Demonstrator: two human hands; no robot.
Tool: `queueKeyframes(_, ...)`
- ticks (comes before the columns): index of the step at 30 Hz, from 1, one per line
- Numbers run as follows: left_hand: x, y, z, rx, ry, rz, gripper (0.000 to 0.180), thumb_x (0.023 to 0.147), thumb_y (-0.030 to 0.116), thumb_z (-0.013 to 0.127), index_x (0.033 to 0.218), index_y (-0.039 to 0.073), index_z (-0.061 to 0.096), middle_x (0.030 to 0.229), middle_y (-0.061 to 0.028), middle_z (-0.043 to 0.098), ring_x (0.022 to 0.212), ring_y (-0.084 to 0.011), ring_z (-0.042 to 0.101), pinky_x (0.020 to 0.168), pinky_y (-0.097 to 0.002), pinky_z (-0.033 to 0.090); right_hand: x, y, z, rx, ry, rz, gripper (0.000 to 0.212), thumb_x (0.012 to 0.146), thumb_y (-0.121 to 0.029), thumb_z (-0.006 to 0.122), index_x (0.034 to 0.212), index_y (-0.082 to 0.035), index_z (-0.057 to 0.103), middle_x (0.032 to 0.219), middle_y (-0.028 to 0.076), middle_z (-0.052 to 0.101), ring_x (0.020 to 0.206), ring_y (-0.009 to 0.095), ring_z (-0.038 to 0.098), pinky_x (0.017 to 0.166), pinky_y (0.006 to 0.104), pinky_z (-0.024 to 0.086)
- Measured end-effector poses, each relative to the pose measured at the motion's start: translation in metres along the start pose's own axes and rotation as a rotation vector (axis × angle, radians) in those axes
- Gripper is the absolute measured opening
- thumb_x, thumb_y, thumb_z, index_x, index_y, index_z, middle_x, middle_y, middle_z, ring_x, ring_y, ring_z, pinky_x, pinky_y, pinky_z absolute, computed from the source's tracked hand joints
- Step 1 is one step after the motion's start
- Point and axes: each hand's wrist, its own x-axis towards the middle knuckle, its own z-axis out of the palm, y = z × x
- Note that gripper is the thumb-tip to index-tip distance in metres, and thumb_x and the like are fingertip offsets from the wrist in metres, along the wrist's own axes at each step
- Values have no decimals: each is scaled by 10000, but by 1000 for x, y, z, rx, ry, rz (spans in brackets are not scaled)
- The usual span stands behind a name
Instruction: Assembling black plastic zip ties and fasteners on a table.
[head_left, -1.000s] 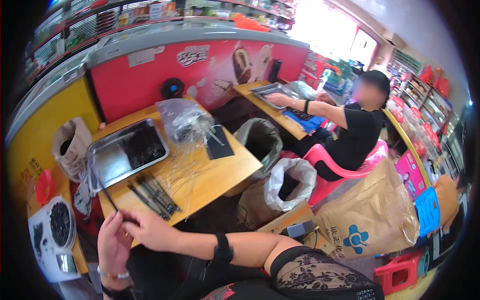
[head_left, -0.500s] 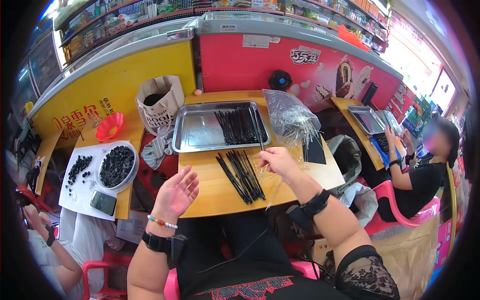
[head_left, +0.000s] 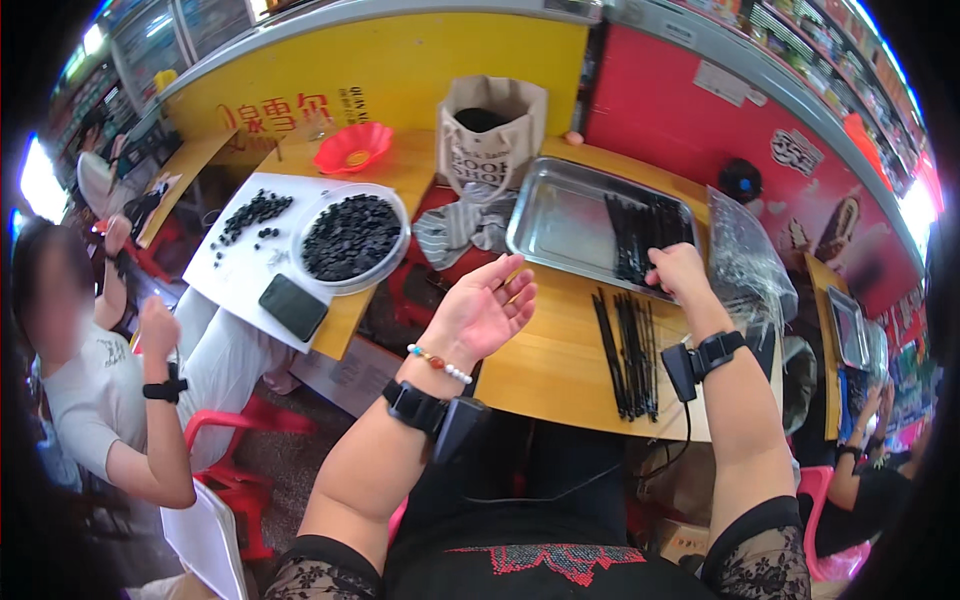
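My left hand [head_left: 490,308] hovers near the table's left edge, palm turned up, fingers loosely apart and holding nothing. My right hand [head_left: 678,272] is closed at the near rim of a metal tray [head_left: 560,215], its fingertips by the thin black sticks [head_left: 645,225] that fill the tray's right part. What the fingers pinch is hidden. Below that hand, a loose bundle of similar black sticks [head_left: 630,350] lies on the wooden table [head_left: 540,370], side by side and pointing towards me.
A clear plastic bag [head_left: 750,260] with pale thin strands lies right of the tray. Left stand a canvas bag [head_left: 515,140], a striped cloth [head_left: 455,235], a tub of black pieces [head_left: 400,235], a phone [head_left: 293,307] and a red bowl [head_left: 345,150]. A person [head_left: 120,400] sits left, another far right.
The view has turned left, bringing the seated person on the left further in. My right hand, which held a black stick beside the tray, is now at its near rim. The left stays open.
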Motion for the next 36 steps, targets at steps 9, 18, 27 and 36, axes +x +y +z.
queueKeyframes(9,-24,42,28,-547,-197,347,515,905,511,488,974,18,621,943,-93,622,918,-244,587,825,-382,497,-153,-57,23,220,-180,-554,164,839,-121,601,939,3,640,824,128,661,768,182,628,712,288,492)
queueKeyframes(18,-63,6,77,-563,-178,403,540,861,577,528,925,48,614,824,-61,605,780,-208,586,750,-355,514,-278,-77,78,691,-287,-985,392,698,80,635,1066,-24,548,1011,122,565,826,205,602,713,281,502)
queueKeyframes(27,-87,-24,94,235,-141,944,237,968,270,486,876,66,563,652,-9,556,576,-122,540,547,-252,443,-320,-64,58,539,-423,-1057,368,650,37,635,1008,-29,587,1032,133,539,913,278,569,822,335,459)
queueKeyframes(36,-110,-46,93,-225,-238,251,229,928,313,558,832,105,568,697,-12,558,639,-146,542,596,-273,482,-308,-43,53,671,-649,-973,299,681,40,682,964,-37,625,1045,92,545,971,193,544,844,284,433)
